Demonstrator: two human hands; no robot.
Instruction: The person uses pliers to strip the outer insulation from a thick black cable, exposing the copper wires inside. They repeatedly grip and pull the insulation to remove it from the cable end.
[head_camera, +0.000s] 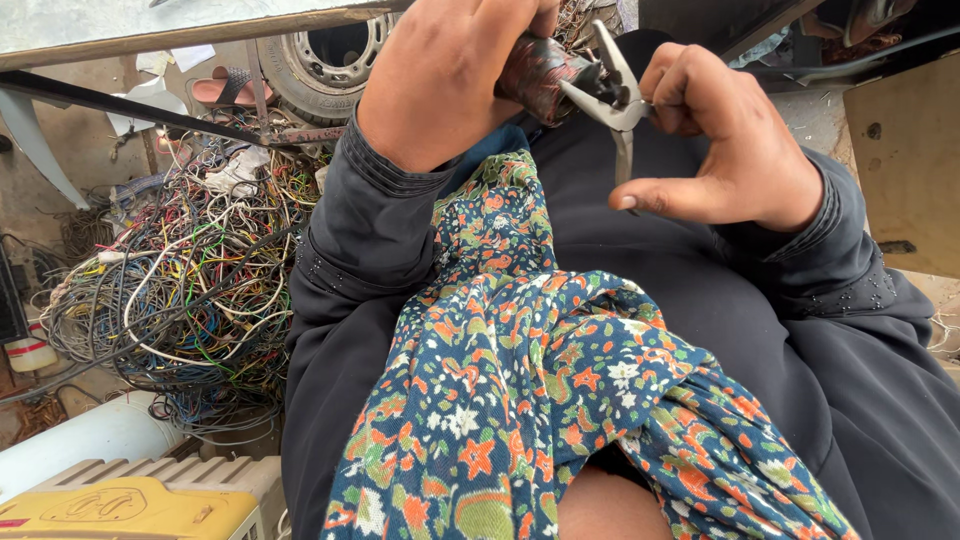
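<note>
Steel pliers (612, 85) with dark, worn handles sit clenched in the left hand (440, 75); the right hand (735, 150), fingers curled, pinches something hidden at the tips.

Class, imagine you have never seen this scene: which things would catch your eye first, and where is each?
At top centre, the left hand grips metal pliers by a dark handle, with the right hand close beside the tip. A flowered scarf fills the lower middle, and a heap of tangled coloured wires lies at left.
</note>
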